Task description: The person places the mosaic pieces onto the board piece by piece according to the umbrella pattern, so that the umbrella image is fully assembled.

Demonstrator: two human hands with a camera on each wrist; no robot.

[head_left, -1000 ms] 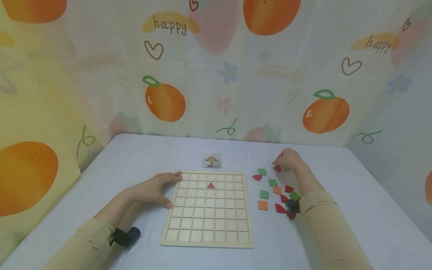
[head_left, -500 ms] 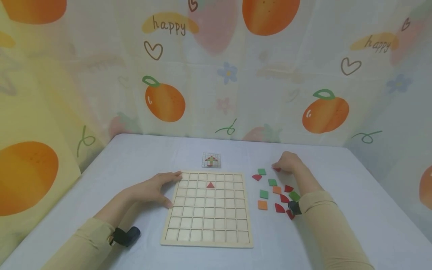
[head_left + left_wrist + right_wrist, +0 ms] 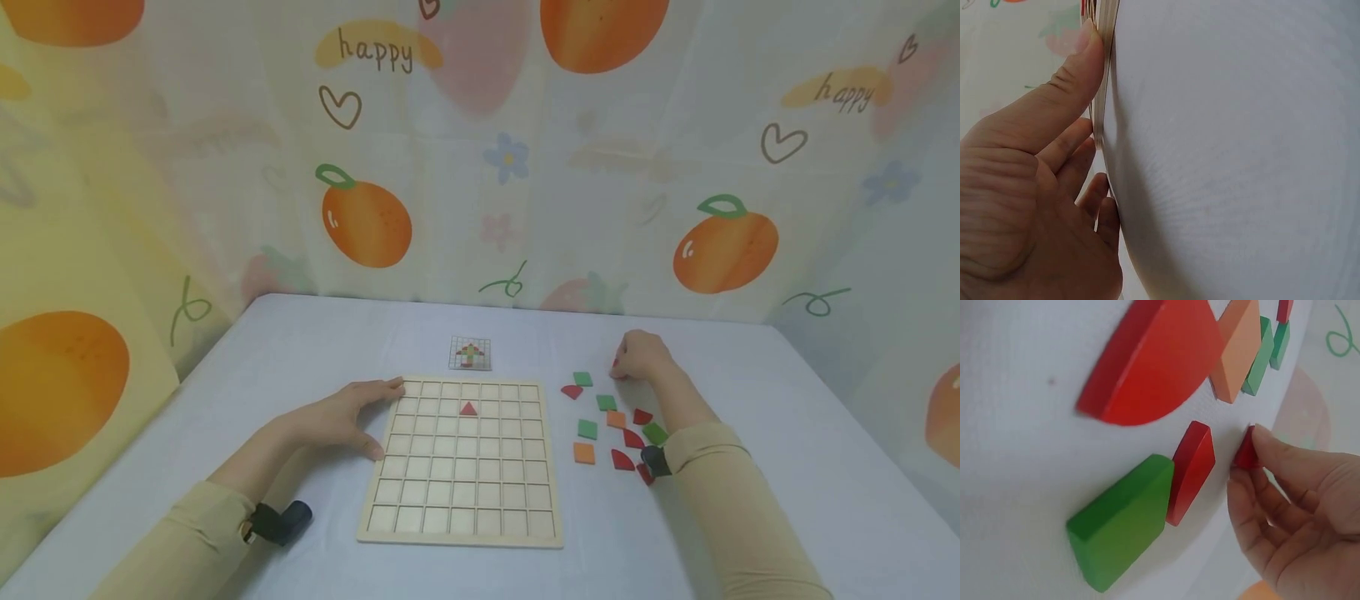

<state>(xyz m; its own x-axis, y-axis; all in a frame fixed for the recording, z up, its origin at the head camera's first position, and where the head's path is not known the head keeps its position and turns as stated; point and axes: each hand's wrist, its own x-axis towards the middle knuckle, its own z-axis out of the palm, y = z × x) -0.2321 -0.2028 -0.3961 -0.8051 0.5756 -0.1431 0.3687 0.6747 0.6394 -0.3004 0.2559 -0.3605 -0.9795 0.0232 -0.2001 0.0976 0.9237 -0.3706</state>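
My right hand (image 3: pixel 640 356) is at the far right of the loose pieces and pinches a small red block (image 3: pixel 1247 449) between thumb and fingers; most of the block is hidden in the head view. A pale wooden grid board (image 3: pixel 467 483) lies in front of me, with one red triangle block (image 3: pixel 468 408) in a cell of its second row. My left hand (image 3: pixel 335 422) rests against the board's left edge, its fingers spread and fairly straight. In the left wrist view, the left thumb (image 3: pixel 1079 72) touches the side of the board.
Right of the board lie several loose blocks: an orange square (image 3: pixel 584 453), a green square (image 3: pixel 587 429), a red quarter-circle (image 3: pixel 622 460) and others, partly under the right wrist. A small pattern card (image 3: pixel 470 353) lies behind the board. A printed curtain (image 3: pixel 480 208) stands behind the table.
The right fingers have closed on the red block, which lay on the table beneath them, and it now shows at the fingertips. My left hand stays at the board's edge.
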